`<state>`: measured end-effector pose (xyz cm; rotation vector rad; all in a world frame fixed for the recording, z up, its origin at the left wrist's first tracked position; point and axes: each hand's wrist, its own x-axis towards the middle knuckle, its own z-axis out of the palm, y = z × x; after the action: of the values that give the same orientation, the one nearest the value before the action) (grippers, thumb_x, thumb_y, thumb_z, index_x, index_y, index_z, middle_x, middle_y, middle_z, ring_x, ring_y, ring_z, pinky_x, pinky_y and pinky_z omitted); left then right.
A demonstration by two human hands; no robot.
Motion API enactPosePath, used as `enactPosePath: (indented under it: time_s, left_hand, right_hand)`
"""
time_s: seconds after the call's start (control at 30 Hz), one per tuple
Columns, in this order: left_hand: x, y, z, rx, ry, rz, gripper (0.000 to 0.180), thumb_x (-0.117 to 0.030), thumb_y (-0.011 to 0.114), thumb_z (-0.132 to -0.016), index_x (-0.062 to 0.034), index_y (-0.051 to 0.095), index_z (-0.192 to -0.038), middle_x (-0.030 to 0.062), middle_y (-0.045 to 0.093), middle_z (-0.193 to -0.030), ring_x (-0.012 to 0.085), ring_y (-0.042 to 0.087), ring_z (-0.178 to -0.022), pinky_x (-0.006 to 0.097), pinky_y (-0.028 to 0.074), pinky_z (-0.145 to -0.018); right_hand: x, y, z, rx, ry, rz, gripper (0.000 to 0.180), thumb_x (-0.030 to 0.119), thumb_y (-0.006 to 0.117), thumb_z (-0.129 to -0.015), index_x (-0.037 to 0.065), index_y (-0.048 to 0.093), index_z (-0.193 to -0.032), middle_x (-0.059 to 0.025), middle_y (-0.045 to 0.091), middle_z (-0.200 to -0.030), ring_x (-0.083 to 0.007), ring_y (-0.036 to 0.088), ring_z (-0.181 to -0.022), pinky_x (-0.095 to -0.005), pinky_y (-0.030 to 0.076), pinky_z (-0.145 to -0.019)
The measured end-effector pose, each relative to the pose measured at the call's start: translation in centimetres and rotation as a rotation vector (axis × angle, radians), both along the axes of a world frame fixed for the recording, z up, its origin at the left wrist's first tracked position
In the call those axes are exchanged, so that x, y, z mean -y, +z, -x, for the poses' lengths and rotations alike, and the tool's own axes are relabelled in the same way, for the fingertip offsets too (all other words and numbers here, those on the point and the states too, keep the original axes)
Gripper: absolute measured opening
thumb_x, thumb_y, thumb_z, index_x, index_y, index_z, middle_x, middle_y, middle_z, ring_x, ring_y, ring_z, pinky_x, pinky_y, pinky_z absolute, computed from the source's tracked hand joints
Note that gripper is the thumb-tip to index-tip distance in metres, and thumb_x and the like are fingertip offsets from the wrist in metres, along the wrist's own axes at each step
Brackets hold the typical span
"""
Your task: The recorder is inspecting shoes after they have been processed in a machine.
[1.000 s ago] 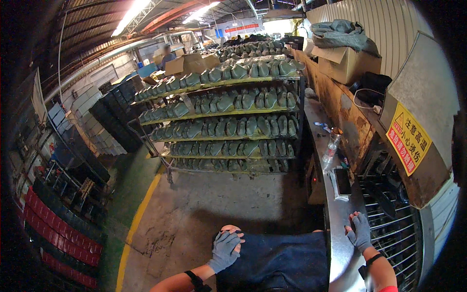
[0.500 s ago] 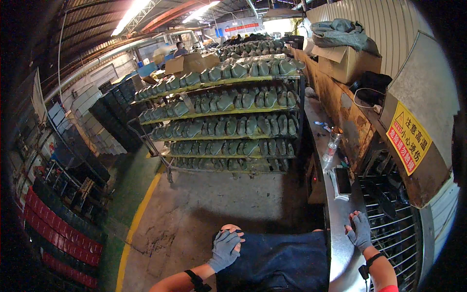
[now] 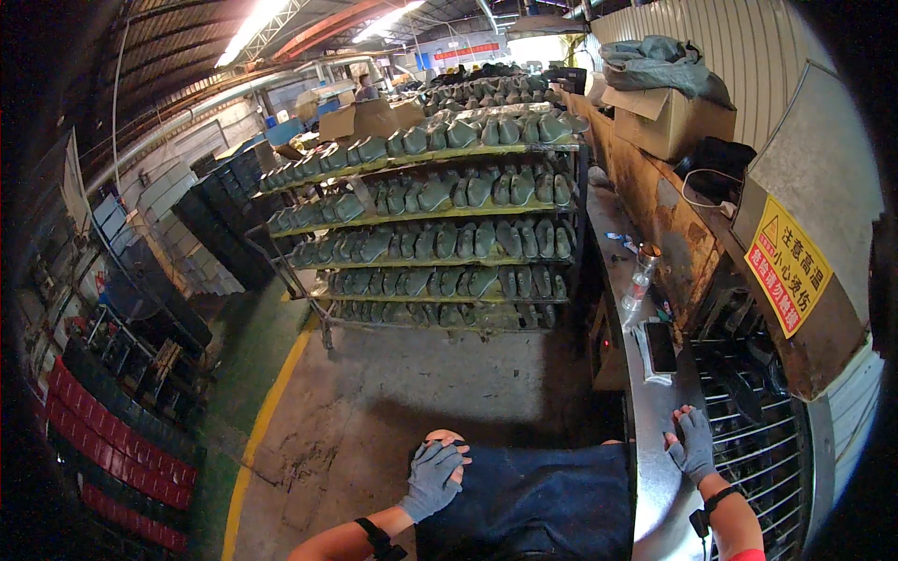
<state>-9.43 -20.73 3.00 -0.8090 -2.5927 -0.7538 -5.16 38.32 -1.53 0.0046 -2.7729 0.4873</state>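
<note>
My left hand (image 3: 436,480), in a grey fingerless glove, lies over my knee at the edge of the dark blue cloth (image 3: 533,496) on my lap. Its fingers are laid out and hold nothing. On the right, my right hand (image 3: 692,443), gloved the same way, rests on the metal ledge (image 3: 659,421) with its fingers apart and nothing in them. Beyond its fingertips a dark phone (image 3: 660,348) lies on a white cloth or packet. A clear bottle (image 3: 639,285) stands farther along that ledge.
A wheeled rack (image 3: 426,224) carries several shelves of grey-green shoe-shaped pieces ahead. Metal bars (image 3: 758,449) with dark shoe-like pieces lie right of the ledge, below a yellow-and-red warning sign (image 3: 788,266). Red and black stacks (image 3: 117,449) stand at left. A person (image 3: 367,89) is far back.
The distant person behind the rack has shifted slightly to the right. Both my hands stay where they were.
</note>
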Motion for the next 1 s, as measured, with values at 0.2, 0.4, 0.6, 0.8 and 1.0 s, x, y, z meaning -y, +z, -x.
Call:
enactPosePath:
  time_s: [0.2, 0.4, 0.6, 0.8, 1.0]
  left_hand:
    - [0.0, 0.1, 0.0, -0.005, 0.001, 0.014, 0.027, -0.021, 0.058, -0.095, -0.0113, 0.076, -0.113, 0.0058, 0.073, -0.131, 0.0312, 0.059, -0.134, 0.052, 0.042, -0.113]
    - [0.0, 0.0, 0.0, -0.015, -0.002, 0.021, 0.029, -0.020, 0.060, -0.092, -0.0097, 0.076, -0.114, 0.0065, 0.072, -0.132, 0.0306, 0.057, -0.138, 0.052, 0.040, -0.116]
    - [0.0, 0.0, 0.1, -0.023, 0.007, 0.031, 0.027, -0.019, 0.061, -0.091, -0.0121, 0.076, -0.112, 0.0061, 0.072, -0.130, 0.0296, 0.058, -0.136, 0.051, 0.042, -0.114]
    - [0.0, -0.9, 0.4, -0.118, -0.032, -0.051, 0.028, -0.019, 0.064, -0.093, -0.0122, 0.074, -0.118, 0.0048, 0.070, -0.135, 0.0299, 0.061, -0.135, 0.048, 0.045, -0.115]
    - [-0.5, -1.5, 0.0, -0.089, 0.040, -0.109, 0.028, -0.014, 0.067, -0.092, -0.0103, 0.070, -0.119, 0.0086, 0.069, -0.132, 0.0325, 0.057, -0.138, 0.052, 0.041, -0.118]
  right_hand:
    - [0.0, 0.2, -0.2, -0.001, 0.011, 0.005, 0.060, 0.036, 0.073, -0.089, 0.001, 0.064, -0.138, -0.0260, 0.056, -0.148, -0.0458, 0.049, -0.141, -0.0531, 0.036, -0.122]
    - [0.5, 0.8, 0.0, 0.050, -0.023, 0.004, 0.061, 0.036, 0.074, -0.089, 0.001, 0.064, -0.138, -0.0258, 0.056, -0.148, -0.0456, 0.048, -0.142, -0.0522, 0.035, -0.122]
    - [0.4, 0.8, -0.5, -0.007, 0.014, 0.015, 0.058, 0.034, 0.072, -0.091, 0.001, 0.063, -0.138, -0.0269, 0.057, -0.145, -0.0466, 0.049, -0.140, -0.0539, 0.038, -0.120]
    - [-0.2, -0.6, -0.1, -0.156, 0.166, 0.116, 0.054, 0.029, 0.065, -0.099, -0.001, 0.056, -0.143, -0.0281, 0.054, -0.146, -0.0494, 0.050, -0.137, -0.0550, 0.039, -0.115]
    - [-0.8, 0.2, 0.5, -0.165, 0.237, -0.146, 0.064, 0.053, 0.050, -0.109, 0.000, 0.060, -0.142, -0.0307, 0.058, -0.142, -0.0509, 0.053, -0.132, -0.0582, 0.046, -0.111]
